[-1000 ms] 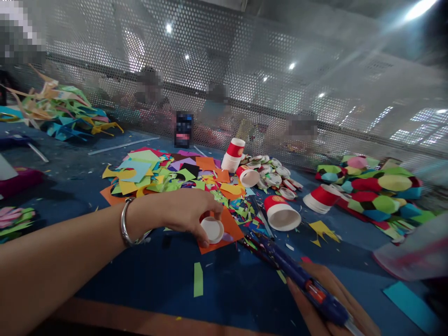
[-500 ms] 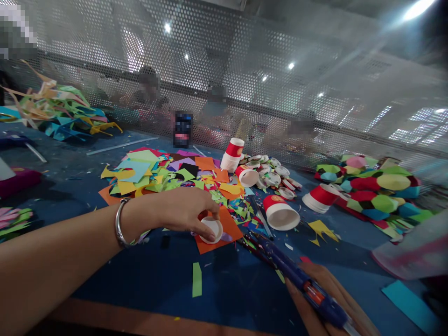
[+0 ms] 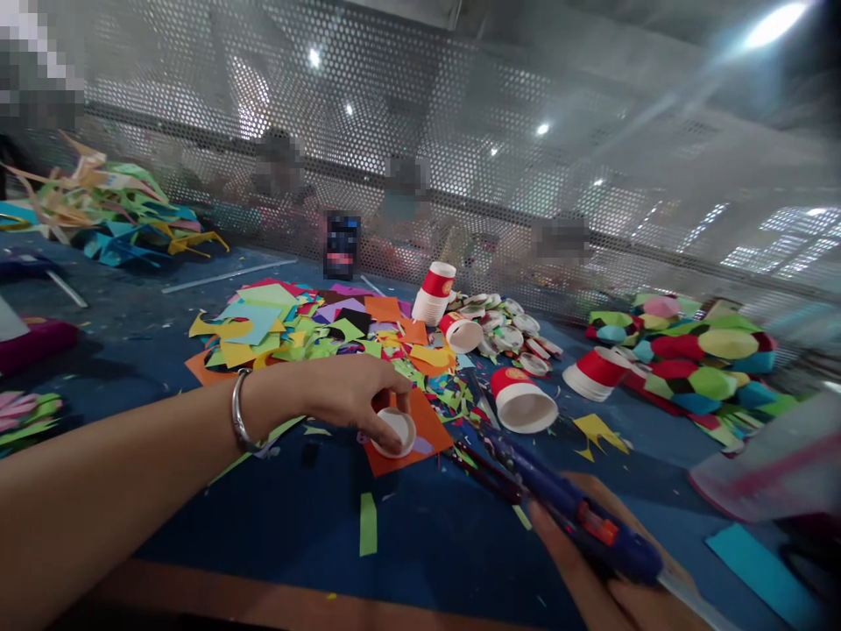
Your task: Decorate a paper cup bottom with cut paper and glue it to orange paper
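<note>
My left hand (image 3: 358, 399), with a silver bangle at the wrist, pinches the rim of a small white round cup piece (image 3: 394, 431). The piece rests on an orange paper sheet (image 3: 430, 421). At the lower right, my right hand (image 3: 591, 535) is wrapped round a blue hot glue gun (image 3: 558, 495). Its nozzle points up and left, and a clear glue stick (image 3: 687, 600) sticks out of its back. Beyond the nozzle and beside the orange sheet lies a pair of scissors (image 3: 486, 473), partly hidden by the glue gun.
Coloured paper scraps (image 3: 308, 329) are heaped behind my left hand. Red and white paper cups (image 3: 524, 400) and a pile of cut cup pieces (image 3: 505, 324) lie to the right. A phone (image 3: 342, 245) leans on the perforated metal screen (image 3: 460, 131). Colourful paper shapes (image 3: 710, 359) are piled far right.
My right hand and the glue gun have shifted slightly left and up, with the gun turned a little. My left hand keeps its pinch on the cup piece, almost unmoved.
</note>
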`<state>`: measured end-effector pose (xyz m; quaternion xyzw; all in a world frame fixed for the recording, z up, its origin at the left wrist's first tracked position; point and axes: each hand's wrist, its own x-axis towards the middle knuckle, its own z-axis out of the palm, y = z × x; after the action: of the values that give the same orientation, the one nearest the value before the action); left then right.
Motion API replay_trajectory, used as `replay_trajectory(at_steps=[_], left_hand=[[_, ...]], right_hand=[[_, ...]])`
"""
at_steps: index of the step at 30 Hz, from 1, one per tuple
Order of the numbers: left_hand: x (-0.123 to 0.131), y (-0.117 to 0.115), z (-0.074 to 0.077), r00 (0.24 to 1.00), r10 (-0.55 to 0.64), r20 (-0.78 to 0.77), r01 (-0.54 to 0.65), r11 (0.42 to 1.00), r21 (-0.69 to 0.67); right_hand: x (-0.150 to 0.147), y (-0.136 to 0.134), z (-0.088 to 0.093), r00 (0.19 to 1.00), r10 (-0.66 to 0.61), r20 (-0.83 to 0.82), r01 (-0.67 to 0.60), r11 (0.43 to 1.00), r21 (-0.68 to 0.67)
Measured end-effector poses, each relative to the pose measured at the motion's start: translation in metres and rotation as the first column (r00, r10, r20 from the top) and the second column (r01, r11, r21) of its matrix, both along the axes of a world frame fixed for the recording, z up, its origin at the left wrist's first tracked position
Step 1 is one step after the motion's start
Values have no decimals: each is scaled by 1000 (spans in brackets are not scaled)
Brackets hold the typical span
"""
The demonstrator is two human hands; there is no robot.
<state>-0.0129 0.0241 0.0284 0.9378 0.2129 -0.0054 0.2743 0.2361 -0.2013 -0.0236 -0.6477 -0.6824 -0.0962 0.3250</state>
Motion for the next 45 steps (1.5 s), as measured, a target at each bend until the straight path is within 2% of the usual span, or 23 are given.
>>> replay_trajectory(at_steps=[4, 5, 9, 11, 16, 18, 20, 22, 24, 27, 29, 32, 37, 39, 42, 45], left_hand=[[1, 4, -7, 999, 44, 14, -42, 994, -100], [1, 5, -11, 998, 53, 25, -49, 990, -131], [-2, 13, -29, 991, 57, 123, -20, 960, -280], [-4, 15, -35, 985, 54, 163, -4, 956, -294], [-4, 13, -34, 986, 70, 152, -26, 963, -270], [-3, 11, -31, 989, 90, 118, -56, 963, -264], [-2, 9, -27, 991, 109, 75, -86, 963, -255], [-2, 7, -23, 992, 119, 35, -108, 967, -233], [-2, 7, -20, 993, 120, 16, -114, 971, -209], [-3, 7, -20, 995, 102, 20, -97, 978, -187], [-4, 7, -20, 996, 91, 22, -85, 979, -183], [-4, 7, -18, 997, 72, 21, -68, 987, -147], [-7, 4, -10, 999, 29, 29, -32, 996, 88], [-8, 2, -6, 999, 34, 18, -37, 984, 172], [-8, -1, -4, 999, 43, -19, -37, 970, 239], [-9, -3, -3, 999, 32, -30, -23, 963, 268]], right_hand=[[-30, 25, 22, 957, 95, -275, -113, 992, -48], [-38, 33, 26, 924, 127, -361, -154, 987, -48], [-60, 56, 28, 732, 113, -672, -213, 975, -68], [-63, 62, 24, 675, 104, -731, -206, 977, -51], [-60, 66, 20, 679, 41, -733, -134, 989, -69], [-60, 71, 23, 707, -8, -707, -89, 991, -99], [-61, 77, 26, 786, -45, -616, -33, 993, -114], [-62, 83, 26, 869, -30, -495, -13, 997, -82], [-60, 87, 25, 904, -11, -428, -6, 999, -37], [-51, 84, 23, 916, -28, -400, 23, 1000, -17], [-39, 78, 26, 945, -11, -327, -2, 999, -37], [-16, 65, 36, 984, -55, -167, 44, 997, -69], [29, 48, 47, 979, -205, -14, 203, 976, -76], [46, 40, 41, 975, -222, 20, 222, 971, -93], [68, 26, 27, 990, -93, 108, 106, 986, -130], [79, 12, 15, 982, -71, 177, 105, 976, -190]])
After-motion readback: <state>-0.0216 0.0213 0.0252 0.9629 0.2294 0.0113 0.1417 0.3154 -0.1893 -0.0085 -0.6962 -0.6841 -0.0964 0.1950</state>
